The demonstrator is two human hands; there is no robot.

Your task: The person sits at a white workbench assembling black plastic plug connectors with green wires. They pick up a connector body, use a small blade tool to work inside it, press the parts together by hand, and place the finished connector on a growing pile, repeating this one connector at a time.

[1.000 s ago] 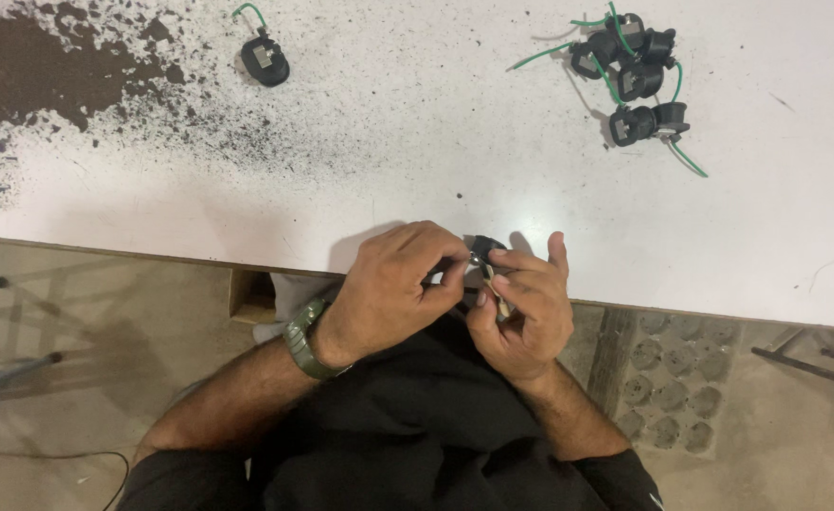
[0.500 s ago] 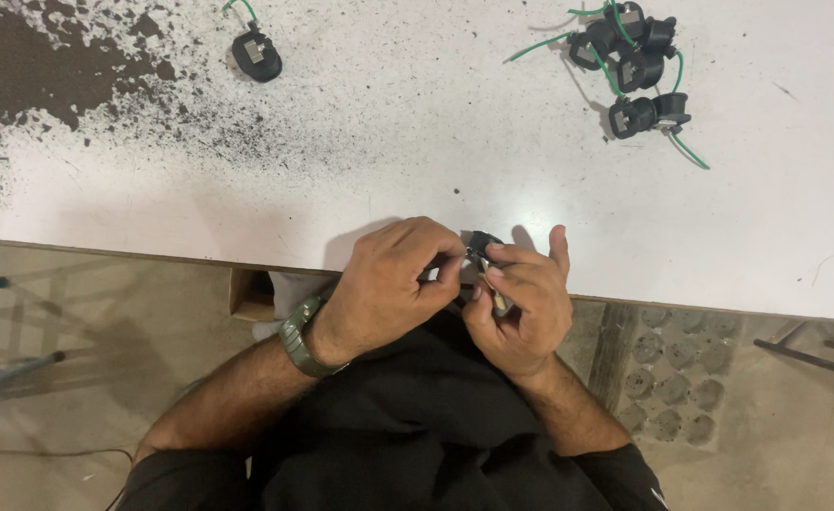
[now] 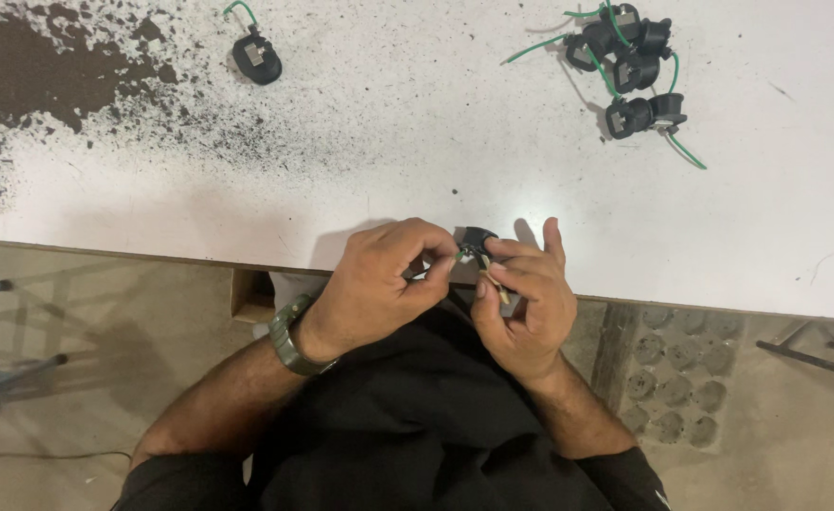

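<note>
Black small part point(image 3: 475, 240) pinched by both hands — left point(image 3: 379, 284), right point(image 3: 523, 301) — at white table point(image 3: 436, 170) edge

Both hands pinch, seemingly, black socket point(image 3: 475, 239) (table edge).

I see a big white table point(image 3: 436, 142). Its top left part is worn dark, with lots of little black specks spread around it. One small black part with a green wire point(image 3: 256, 57) lies alone near that dark patch. Far over on the right there is a pile of black parts with green wires point(image 3: 635, 66), all tangled together. Below the table edge I see a sandy floor point(image 3: 86, 312) and a grey tray with round dents point(image 3: 668, 388).
</note>
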